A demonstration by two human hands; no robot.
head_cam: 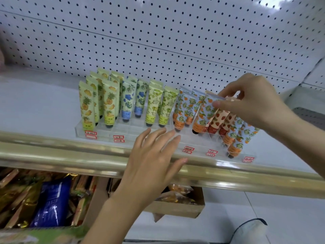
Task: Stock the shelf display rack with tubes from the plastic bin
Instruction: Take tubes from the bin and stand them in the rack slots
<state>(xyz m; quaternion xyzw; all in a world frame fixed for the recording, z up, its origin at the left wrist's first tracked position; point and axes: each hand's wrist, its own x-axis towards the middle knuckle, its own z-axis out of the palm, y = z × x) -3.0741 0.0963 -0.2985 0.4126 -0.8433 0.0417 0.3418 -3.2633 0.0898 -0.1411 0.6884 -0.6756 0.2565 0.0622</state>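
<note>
Head view, the only 1. The clear display rack point(123, 128) sits on the white shelf point(35, 106), behind the shelf's gold front rail point(52, 152) and in front of the pegboard back wall point(158, 32). Tubes stand cap-down in it: pineapple-print tubes point(86, 106) at the left, then blue-flower tubes point(127, 103), green-leaf tubes point(153, 104), orange-print ones, and strawberry-print tubes point(219, 120) toward the right. The rear rows are partly hidden by the front ones, so no count was taken. The right hand point(253, 103) pinches the flat crimped top of 1 orange-print tube point(204, 111) between thumb and forefinger, the other fingers curled behind. This tube leans left, its dark cap low at a near slot in the right half of the rack. Whether the cap is seated cannot be told through the clear plastic. The same hand and wrist cover the tops of the tubes at the far right. The left hand point(153, 155) is flat, fingers straight and spread, gripping nothing. Its fingertips overlap the rack's near edge at the middle; contact cannot be told. Red price labels point(91, 134) line the rack front, with print too small to read. Below the shelf, cardboard boxes point(175, 208) hold snack packets, cut off by the frame and the left forearm.
</note>
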